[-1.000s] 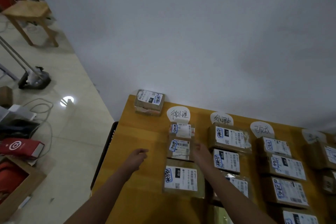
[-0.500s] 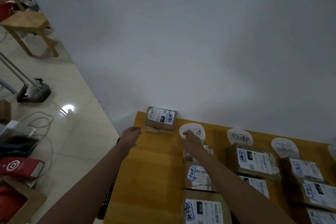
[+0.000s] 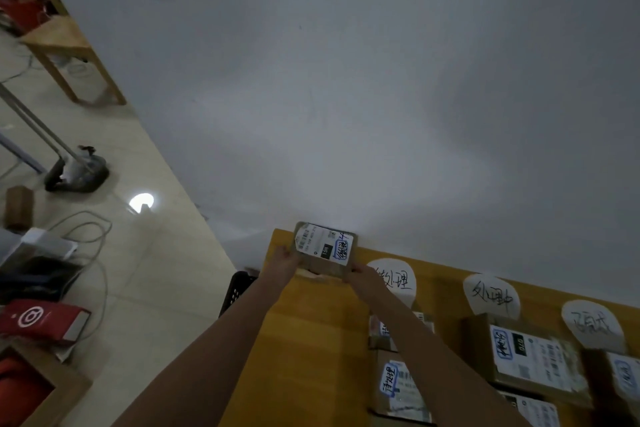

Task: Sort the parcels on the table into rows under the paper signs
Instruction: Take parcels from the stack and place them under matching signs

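Brown cardboard is held between both sets of fingers. The left hand (image 3: 282, 262) curls round the small parcel (image 3: 325, 250) on its 9 o'clock edge, and the right hand (image 3: 360, 274) grips its corner at about 4 o'clock. The white label, marked in blue pen, faces up. The small parcel is at the far left corner of the yellow wooden table (image 3: 311, 340), close to the white wall (image 3: 346, 114); whether it has left the surface I cannot tell. This looks like the pick-up step for a parcel that lies outside every row. At 4 o'clock from it stands the first paper sign (image 3: 398, 279), with a row of parcels (image 3: 401, 380) running from it toward 6 o'clock. The next move likely calls for checking the blue writing against the signs, then carrying the small parcel to the near end of the matching row.
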